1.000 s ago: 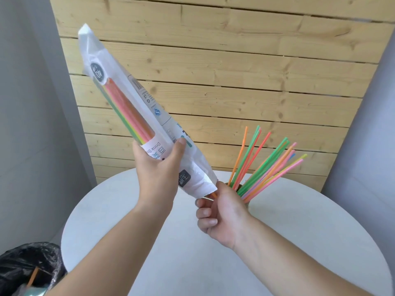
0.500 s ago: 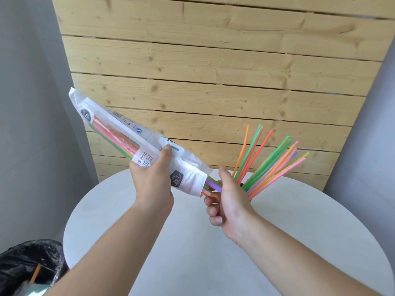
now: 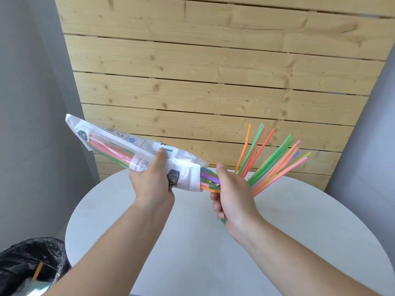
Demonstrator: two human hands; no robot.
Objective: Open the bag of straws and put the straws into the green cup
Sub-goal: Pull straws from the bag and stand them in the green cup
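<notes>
The straw bag [image 3: 136,150] reads "Drink" and "40".

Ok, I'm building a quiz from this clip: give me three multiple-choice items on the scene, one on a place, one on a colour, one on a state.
1. Where is the black bin bag?
A. lower left, beside the table
B. on the table
C. against the wooden wall

2. What colour is the table top?
A. green
B. white
C. brown

3. What state is the straw bag in?
A. sealed
B. open, straws poking out
C. empty and crumpled

Answers:
1 A: the black bin bag sits at the lower left, off the table.
2 B: its bare top is white.
3 B: the left hand holds the straw bag, and straw ends poke out towards the right hand.
</notes>
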